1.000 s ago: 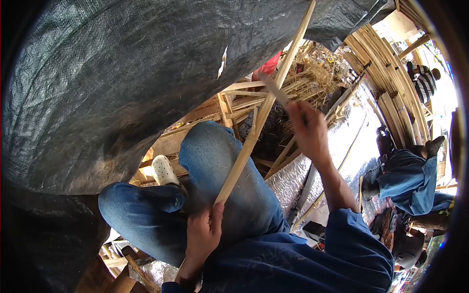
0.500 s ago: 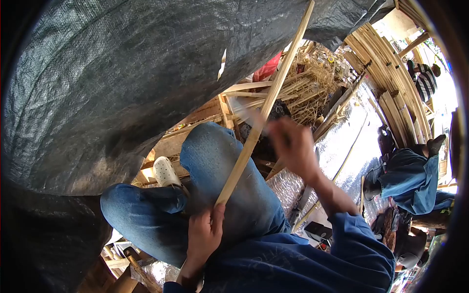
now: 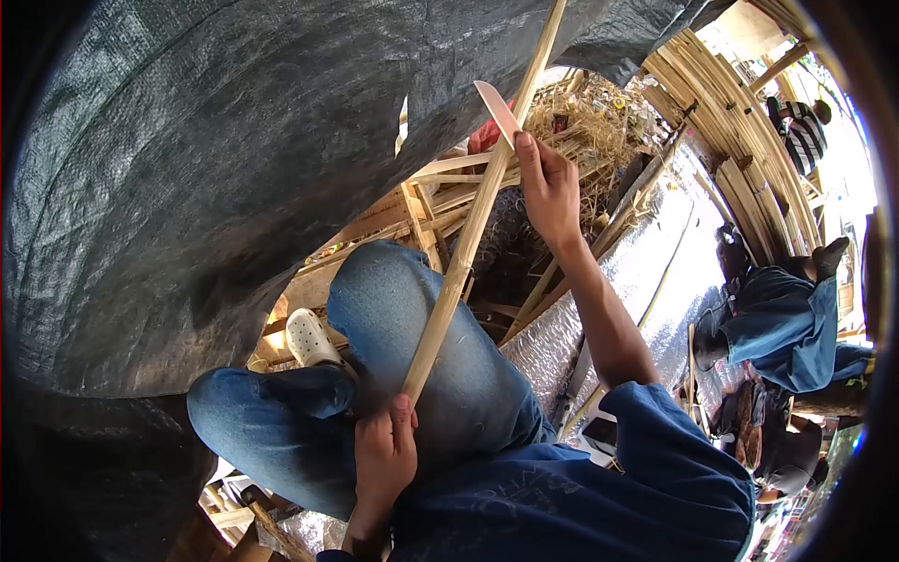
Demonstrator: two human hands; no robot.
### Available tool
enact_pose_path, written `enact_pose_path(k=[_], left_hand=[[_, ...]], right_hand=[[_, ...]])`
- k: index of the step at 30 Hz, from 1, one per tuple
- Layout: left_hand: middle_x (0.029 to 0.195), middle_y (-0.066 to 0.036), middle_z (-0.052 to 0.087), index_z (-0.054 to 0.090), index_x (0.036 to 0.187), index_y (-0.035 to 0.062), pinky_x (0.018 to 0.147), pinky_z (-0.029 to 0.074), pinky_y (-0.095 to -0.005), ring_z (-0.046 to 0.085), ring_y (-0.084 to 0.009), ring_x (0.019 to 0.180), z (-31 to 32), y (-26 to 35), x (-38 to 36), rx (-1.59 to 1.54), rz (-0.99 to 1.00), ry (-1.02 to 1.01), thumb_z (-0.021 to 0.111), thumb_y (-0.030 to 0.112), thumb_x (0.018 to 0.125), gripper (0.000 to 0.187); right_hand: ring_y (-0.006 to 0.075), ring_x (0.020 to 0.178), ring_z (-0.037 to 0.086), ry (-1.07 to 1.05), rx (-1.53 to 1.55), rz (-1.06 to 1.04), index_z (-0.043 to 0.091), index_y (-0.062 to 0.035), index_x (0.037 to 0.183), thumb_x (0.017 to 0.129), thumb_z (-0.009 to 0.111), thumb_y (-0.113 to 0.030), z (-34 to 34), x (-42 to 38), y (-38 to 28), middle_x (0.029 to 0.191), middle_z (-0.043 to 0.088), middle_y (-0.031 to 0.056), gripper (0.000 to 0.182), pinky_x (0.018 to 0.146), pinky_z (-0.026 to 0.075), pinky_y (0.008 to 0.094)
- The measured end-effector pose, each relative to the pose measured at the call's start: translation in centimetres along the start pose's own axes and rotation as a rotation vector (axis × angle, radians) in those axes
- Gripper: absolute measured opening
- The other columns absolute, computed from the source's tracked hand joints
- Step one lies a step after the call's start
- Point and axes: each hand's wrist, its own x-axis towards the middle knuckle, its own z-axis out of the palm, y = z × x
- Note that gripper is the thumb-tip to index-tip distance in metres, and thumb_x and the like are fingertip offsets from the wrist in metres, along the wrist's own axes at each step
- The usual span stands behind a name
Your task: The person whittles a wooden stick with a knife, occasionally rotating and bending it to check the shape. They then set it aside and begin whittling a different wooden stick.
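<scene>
A long pale bamboo strip (image 3: 459,267) slants up from my lap, past my bent knee, to the top of the head view. My left hand (image 3: 386,450) is closed round its lower end, thumb on top. Farther up, my right hand (image 3: 552,192) grips a knife whose handle is hidden in the fingers. The knife's blade (image 3: 494,108) lies across the strip and points up and left. My right thumb rests near the base of the blade, close to the strip.
A dark tarpaulin (image 3: 206,187) fills the upper left. Shavings (image 3: 599,126) are heaped beyond my knee, with stacked bamboo strips (image 3: 740,122) behind. Silvery foil sheeting (image 3: 655,272) covers the ground at right. A person in a striped shirt (image 3: 805,136) and another person's legs (image 3: 777,323) appear at far right.
My right hand and the knife have moved up along the strip, and the blade is no longer blurred. The strip's upper end has shifted left, while my left hand keeps its hold.
</scene>
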Motion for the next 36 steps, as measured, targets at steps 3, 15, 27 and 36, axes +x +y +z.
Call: enact_pose_path(k=[3,15,27,36], left_hand=[[0.05,-0.011,0.046,0.052,0.066,0.0021,0.046,0.036,-0.0373,0.049,-0.0277,0.043,0.0,0.1,0.2,0.052,0.031,0.02,0.039,0.024,0.1,0.042],[0.052,-0.01,0.047,0.051,0.067,0.0017,0.045,0.036,-0.0368,0.05,-0.0264,0.044,0.1,0.3,0.4,0.015,0.047,-0.03,0.04,0.022,0.099,0.04],[0.051,-0.01,0.047,0.052,0.068,0.0016,0.046,0.036,-0.0348,0.048,-0.024,0.043,-0.1,-0.4,-0.3,-0.033,-0.047,-0.144,0.04,0.025,0.1,0.041],[0.05,-0.009,0.046,0.054,0.068,0.0015,0.045,0.035,-0.0341,0.049,-0.022,0.042,0.2,0.3,-0.2,-0.052,-0.052,-0.18,0.041,0.025,0.1,0.041]], right_hand=[[0.0143,0.046,0.041,-0.135,0.049,-0.016,0.063,0.0018,0.084,0.097,0.046,-0.035,0.6,-1.9,0.3,0.051,0.045,0.0113,0.043,0.046,0.037,0.0343],[0.0085,0.046,0.031,-0.126,0.074,0.041,0.052,0.0011,0.069,0.097,0.048,-0.026,-0.3,-5.7,-0.9,0.05,0.037,0.0021,0.04,0.041,0.025,0.0295],[0.0057,0.047,0.034,-0.27,0.271,0.14,0.047,-0.0006,0.066,0.099,0.046,-0.027,-0.3,-11.7,-1.8,0.049,0.038,0.0004,0.042,0.043,0.029,0.0272],[0.0078,0.047,0.04,0.015,0.377,0.244,0.054,-0.0027,0.07,0.097,0.048,-0.025,-3.9,-9.0,-2.3,0.052,0.046,-0.0024,0.035,0.042,0.032,0.0259]])
